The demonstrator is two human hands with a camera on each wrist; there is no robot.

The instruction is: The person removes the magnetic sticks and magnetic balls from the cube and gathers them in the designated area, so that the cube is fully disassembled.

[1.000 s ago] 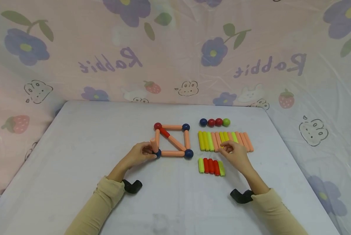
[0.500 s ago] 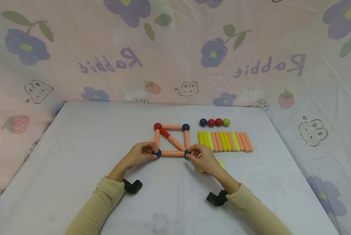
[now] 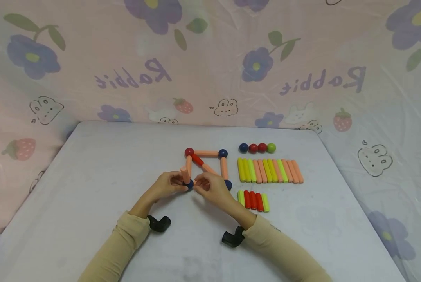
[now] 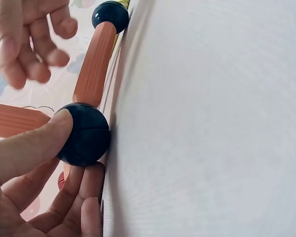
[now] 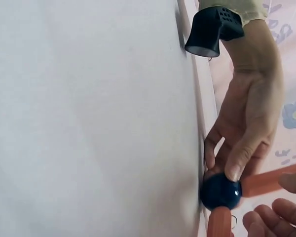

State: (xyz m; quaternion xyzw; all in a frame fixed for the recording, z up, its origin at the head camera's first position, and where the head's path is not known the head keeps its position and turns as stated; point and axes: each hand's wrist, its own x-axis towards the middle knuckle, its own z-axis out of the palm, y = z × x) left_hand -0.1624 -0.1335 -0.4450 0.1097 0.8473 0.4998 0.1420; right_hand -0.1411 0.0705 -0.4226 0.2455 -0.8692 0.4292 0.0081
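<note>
My left hand point(image 3: 166, 186) pinches a dark blue ball point(image 4: 84, 136) between thumb and fingers at the near left corner of a four-sided frame. From that ball rises an upright orange stick point(image 3: 185, 174); another orange stick point(image 4: 96, 64) runs right along the near edge. My right hand point(image 3: 214, 190) hovers over this near stick, fingers loosely bent and holding nothing, close to the upright stick. A red ball point(image 3: 189, 152) and two more blue balls, at far right point(image 3: 223, 153) and near right point(image 3: 228, 185), form the other corners. A red stick point(image 3: 197, 159) begins the diagonal.
Right of the frame lies a row of yellow, green and orange sticks point(image 3: 270, 170). Behind it are a blue ball point(image 3: 243, 147), two red balls point(image 3: 258, 148) and a green ball point(image 3: 271, 147). Short red and green sticks point(image 3: 253, 200) lie nearer me on the white table point(image 3: 126, 250).
My right hand has travelled left from the long stick row, passing the near right blue ball, to beside the left hand. The left hand has kept its pinch on the near left ball.
</note>
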